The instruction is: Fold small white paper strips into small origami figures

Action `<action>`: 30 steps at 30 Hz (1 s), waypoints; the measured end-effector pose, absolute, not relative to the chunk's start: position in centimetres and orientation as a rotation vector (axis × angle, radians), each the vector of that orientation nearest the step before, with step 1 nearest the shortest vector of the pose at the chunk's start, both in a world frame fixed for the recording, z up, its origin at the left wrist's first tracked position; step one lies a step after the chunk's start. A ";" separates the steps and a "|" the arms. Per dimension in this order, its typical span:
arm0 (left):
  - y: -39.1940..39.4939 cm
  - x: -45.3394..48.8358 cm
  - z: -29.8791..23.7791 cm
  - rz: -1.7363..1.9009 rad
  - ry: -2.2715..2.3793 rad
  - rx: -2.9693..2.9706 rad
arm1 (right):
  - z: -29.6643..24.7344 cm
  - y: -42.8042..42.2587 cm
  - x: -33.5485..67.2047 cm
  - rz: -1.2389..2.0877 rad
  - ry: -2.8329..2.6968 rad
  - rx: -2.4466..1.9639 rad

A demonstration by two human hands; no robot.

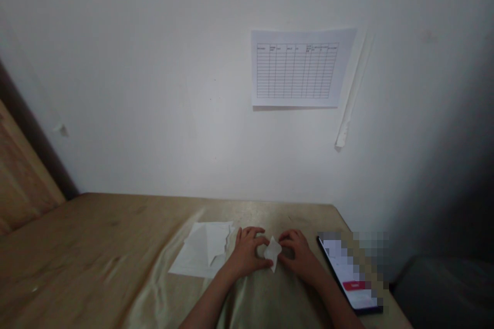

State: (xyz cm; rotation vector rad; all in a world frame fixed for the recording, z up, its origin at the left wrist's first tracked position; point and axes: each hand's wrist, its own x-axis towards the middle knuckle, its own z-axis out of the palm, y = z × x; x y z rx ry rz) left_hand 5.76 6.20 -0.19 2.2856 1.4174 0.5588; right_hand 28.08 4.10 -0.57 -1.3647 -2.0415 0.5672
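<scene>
A small piece of folded white paper (273,251), pointed at its top and bottom, is between my two hands near the front of the table. My left hand (247,253) pinches its left side with thumb and index finger, the other fingers curled. On the opposite side, the fingertips of my right hand (299,254) grip the paper's right edge. Beyond my left wrist lie loose white sheets (196,249), overlapping, with a torn or uneven right edge.
A brownish cloth with creases covers the table (104,231). To the right lies a phone (353,280) with a lit screen, partly pixelated. On the wall hangs a printed table sheet (297,69), beside a loose strip (353,95). A dark rounded object (443,293) stands at lower right.
</scene>
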 end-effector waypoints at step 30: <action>5.7 6.8 -0.1 0.520 1.494 2.230 | -1.3 4.6 27.3 0.469 -2.006 -1.460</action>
